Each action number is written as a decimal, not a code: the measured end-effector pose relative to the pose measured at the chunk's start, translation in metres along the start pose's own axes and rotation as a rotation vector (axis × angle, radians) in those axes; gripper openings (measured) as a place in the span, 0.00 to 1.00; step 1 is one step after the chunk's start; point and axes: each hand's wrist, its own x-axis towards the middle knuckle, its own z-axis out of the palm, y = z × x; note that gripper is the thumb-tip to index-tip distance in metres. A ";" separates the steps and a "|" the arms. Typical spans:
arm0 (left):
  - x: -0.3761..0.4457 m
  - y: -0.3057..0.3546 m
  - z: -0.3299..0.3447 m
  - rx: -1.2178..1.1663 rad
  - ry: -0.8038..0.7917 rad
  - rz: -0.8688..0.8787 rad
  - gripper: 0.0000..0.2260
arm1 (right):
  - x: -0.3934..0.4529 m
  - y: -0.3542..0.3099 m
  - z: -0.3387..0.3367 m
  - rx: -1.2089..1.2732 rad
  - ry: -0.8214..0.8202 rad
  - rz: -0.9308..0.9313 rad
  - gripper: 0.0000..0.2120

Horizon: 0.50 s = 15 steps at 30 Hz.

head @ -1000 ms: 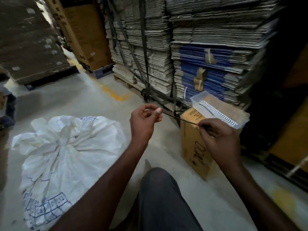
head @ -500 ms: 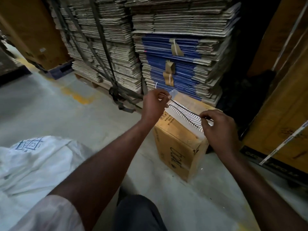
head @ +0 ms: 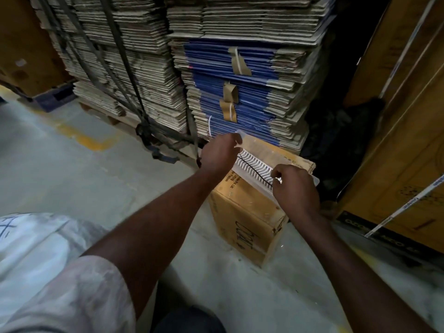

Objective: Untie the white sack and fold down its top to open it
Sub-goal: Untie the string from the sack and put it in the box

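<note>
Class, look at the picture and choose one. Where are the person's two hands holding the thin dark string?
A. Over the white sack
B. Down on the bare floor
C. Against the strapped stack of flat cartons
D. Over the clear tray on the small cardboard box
D: the left hand and right hand pinch the string above the clear tray atop the small cardboard box; the white sack lies apart at lower left.

Two bare hands reach over a small cardboard box on a concrete floor, holding a thin dark string stretched between them. The left hand pinches one end, the right hand the other, above a striped tray lying on the box. A white sack lies at lower left, with stacked flattened cardboard behind.
</note>
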 end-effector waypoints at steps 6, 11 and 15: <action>-0.017 -0.006 -0.020 -0.043 0.143 0.017 0.13 | -0.011 -0.015 -0.009 0.056 0.029 -0.020 0.08; -0.062 -0.004 -0.062 -0.080 0.182 -0.030 0.09 | -0.036 -0.057 -0.029 0.159 0.063 -0.092 0.05; -0.125 -0.009 -0.105 -0.131 0.226 -0.097 0.06 | -0.071 -0.106 -0.042 0.263 0.028 -0.204 0.07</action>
